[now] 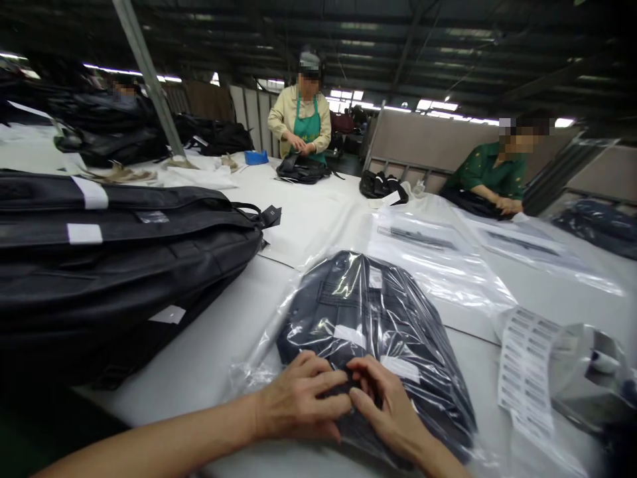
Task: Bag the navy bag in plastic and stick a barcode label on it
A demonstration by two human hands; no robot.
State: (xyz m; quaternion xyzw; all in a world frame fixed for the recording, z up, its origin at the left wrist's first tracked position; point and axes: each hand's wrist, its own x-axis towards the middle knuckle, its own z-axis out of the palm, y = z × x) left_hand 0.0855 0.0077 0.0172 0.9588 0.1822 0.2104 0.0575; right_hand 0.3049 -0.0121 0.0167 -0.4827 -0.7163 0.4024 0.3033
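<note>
A black backpack [343,299] lies on the white table inside a clear plastic bag [425,318], with white strips showing through the film. Both of my hands rest over its near end, close together. My left hand [306,398] has its fingers bent inward and closed on the plastic. Beside it, my right hand [391,405] curls thumb and fingers together on the same film. The folds between my fingertips are partly hidden.
Stacked black backpacks [149,265] fill the left side. Flat clear bags [428,245] lie beyond, and a barcode label strip [527,365] hangs by a dispenser [592,372] at right. Two co-workers, one in a green apron [306,123], handle black bags across the table [298,206].
</note>
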